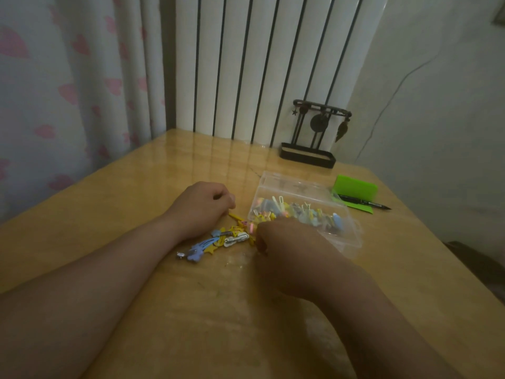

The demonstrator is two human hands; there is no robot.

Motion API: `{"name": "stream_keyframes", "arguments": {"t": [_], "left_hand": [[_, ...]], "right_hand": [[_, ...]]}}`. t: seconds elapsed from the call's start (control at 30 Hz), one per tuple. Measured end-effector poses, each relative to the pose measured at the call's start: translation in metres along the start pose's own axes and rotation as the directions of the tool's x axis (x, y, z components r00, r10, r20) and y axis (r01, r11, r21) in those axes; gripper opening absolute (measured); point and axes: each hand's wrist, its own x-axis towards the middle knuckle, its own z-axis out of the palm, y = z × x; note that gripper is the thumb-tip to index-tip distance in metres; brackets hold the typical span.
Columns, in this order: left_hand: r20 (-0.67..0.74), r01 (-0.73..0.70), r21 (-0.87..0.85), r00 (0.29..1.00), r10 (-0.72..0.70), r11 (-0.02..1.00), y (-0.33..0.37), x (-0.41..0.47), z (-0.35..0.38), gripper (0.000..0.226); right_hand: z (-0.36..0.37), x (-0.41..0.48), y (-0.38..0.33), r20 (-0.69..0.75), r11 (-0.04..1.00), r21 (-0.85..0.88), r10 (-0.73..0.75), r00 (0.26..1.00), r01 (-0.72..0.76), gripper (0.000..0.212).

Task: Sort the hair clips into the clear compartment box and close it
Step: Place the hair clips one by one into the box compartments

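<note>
the loose hair clips (218, 240) lie in a small heap on the wooden table (153, 187), between the person's two forearms and just left of the clear compartment box (351, 240). among them show a blue star-shaped clip, some yellow ones and a silvery one. the box stands open, its lid (289, 184) folded back flat toward the far side. a crowded row of coloured clips already sits inside it; the dividers are too faint to tell which compartment holds what.

the left hand (202, 206) rests at the far edge of the heap with its fingers curled under. a yellow clip pokes out just beneath the fingertips, but whether the hand pinches it or only lies beside it cannot be told. the right hand (284, 242) is at the heap's right edge, against the near corner of the box. its back is to the camera and its fingers are tucked out of sight, so its grip, if any, cannot be told either.

as a judgement, the sorting looks well past halfway: more clips are in the box than out. what is left is the small heap, to be picked up and dropped in, and then the lid, which is not yet shut.

farther out, a green case (355, 187) and a black pen (364, 204) lie to the right of the box. a black stand (308, 154) hung with small ornaments sits at the table's back edge, before a white radiator (259, 64), with a pink-patterned curtain (54, 77) to the left.
</note>
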Motion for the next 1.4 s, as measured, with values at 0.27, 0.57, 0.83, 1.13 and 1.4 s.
{"name": "stream_keyframes", "arguments": {"t": [0.27,0.57,0.83,1.13,1.4], "left_hand": [[-0.001,0.0,-0.013,1.0,0.0,1.0,-0.001,0.0,0.0,0.025],[0.003,0.005,-0.015,1.0,-0.005,1.0,-0.001,-0.001,0.0,0.023],[0.002,-0.006,-0.004,1.0,0.006,1.0,0.001,0.0,-0.001,0.025],[-0.004,0.003,-0.004,1.0,-0.003,1.0,-0.001,0.0,0.0,0.026],[-0.001,0.008,-0.021,1.0,-0.008,1.0,0.0,0.0,0.0,0.024]], "right_hand": [[-0.007,-0.003,0.003,0.153,0.997,0.063,0.035,0.988,-0.045,0.011],[-0.007,-0.005,0.005,0.117,0.992,0.119,-0.051,0.992,0.037,0.011],[-0.035,-0.002,0.037,-0.281,0.873,0.477,0.042,0.959,0.101,0.015],[-0.021,0.007,0.109,-0.273,0.847,0.492,0.37,0.888,-0.202,0.006],[-0.005,0.017,0.116,-0.221,0.899,0.333,0.368,0.903,-0.285,0.011]]}}
